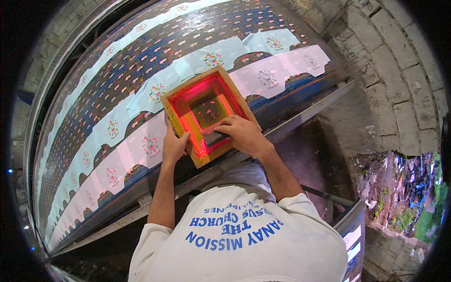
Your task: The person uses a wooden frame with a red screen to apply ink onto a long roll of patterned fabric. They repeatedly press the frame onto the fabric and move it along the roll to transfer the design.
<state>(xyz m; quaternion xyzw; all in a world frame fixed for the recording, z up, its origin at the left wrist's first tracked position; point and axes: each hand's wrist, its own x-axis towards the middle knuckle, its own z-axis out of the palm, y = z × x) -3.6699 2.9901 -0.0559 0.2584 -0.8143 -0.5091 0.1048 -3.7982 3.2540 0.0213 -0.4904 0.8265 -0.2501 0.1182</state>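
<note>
A wooden screen-printing frame lies tilted on the long printing table, over the near row of pale pink cloth pieces. Red-pink ink is smeared along its inner walls, and the mesh inside looks dark and yellowish. My left hand grips the frame's left side, thumb toward the near corner. Reaching in over the right side, my right hand has its fingers closed on a small squeegee near the frame's near end. My right fingers hide part of the squeegee.
The dark table is covered in small printed marks. Beyond the pink row lies a row of light blue cloth pieces with colourful round prints. A metal rail runs along the near edge. Stone paving and a littered patch lie right.
</note>
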